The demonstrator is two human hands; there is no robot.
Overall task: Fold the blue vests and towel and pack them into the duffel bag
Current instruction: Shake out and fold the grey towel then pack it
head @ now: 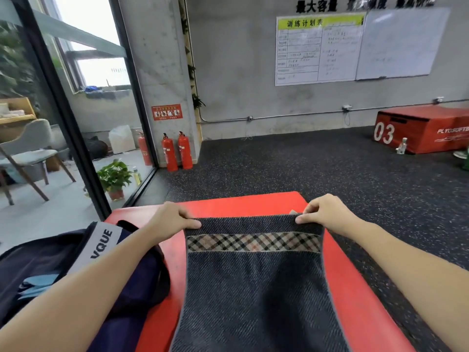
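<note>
Pinching the far corners of the towel [253, 283], the left hand [172, 217] and right hand [324, 212] hold it at frame centre; its long axis runs toward the bottom edge, and the duffel bag [76, 270] lies lower left, nearer the left hand.

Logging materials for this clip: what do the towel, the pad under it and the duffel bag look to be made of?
Towel: woven dark terry-like cloth, diagonal ribbing, with a plaid woven band. Red pad: likely vinyl-covered foam, smooth with a slight sheen. Duffel bag: navy synthetic fabric, probably nylon or polyester, matte, with a grey printed strap.
</note>
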